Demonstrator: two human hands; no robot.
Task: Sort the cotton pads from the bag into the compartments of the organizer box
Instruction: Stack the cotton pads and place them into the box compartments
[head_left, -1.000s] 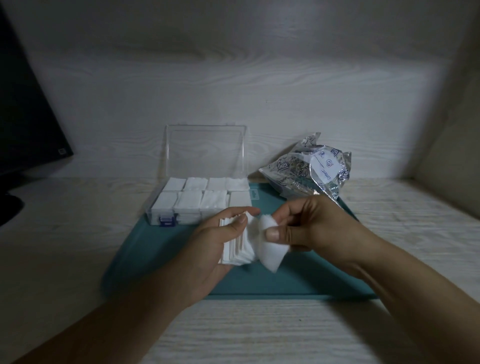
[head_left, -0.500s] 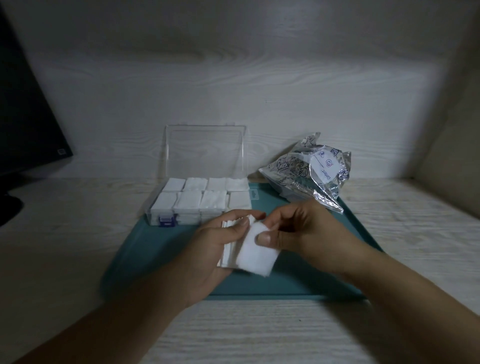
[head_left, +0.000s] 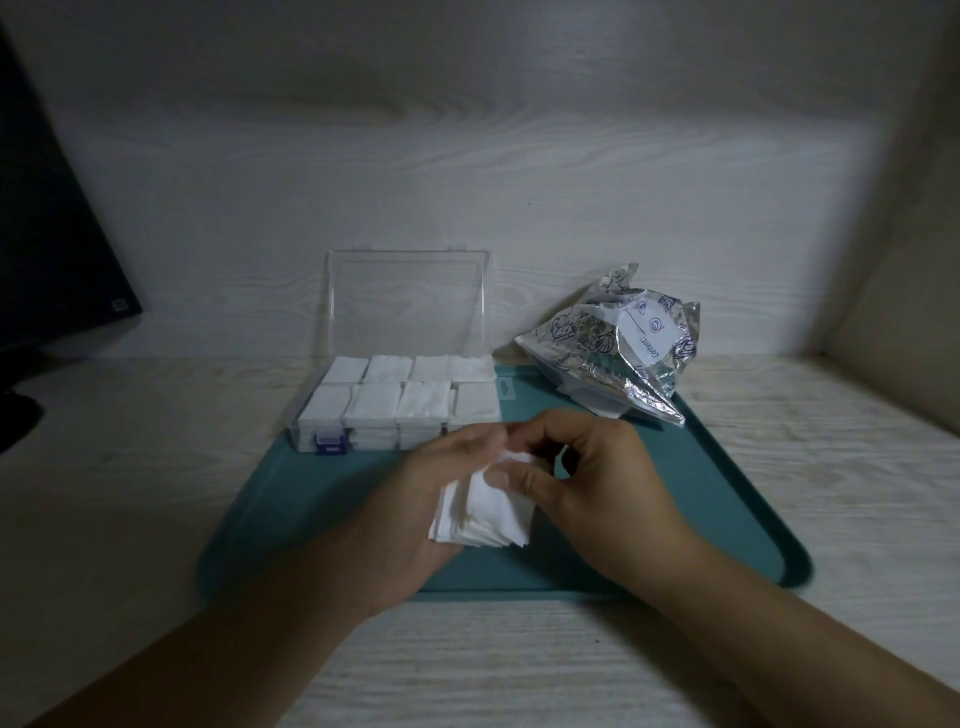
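Cotton pads (head_left: 400, 387) fill all eight visible organizer box (head_left: 306, 415) compartments.

A second ago the right hand (head_left: 587, 483) held one cotton pad (head_left: 493, 506) peeled away and dangling clear of the stack (head_left: 454, 519) — now that pad lies flat against the stack's front. Both hands have closed in together, the left hand (head_left: 415, 499) meeting the right at the stack's top edge.

Organizer box (head_left: 395, 410) sits on the tray's (head_left: 727, 499) far left with its lid (head_left: 410, 306) upright behind it, so you can't reach in from the back. Bag (head_left: 618, 353) crowds its right side. Bare tray in front of the box is your lane, top open.
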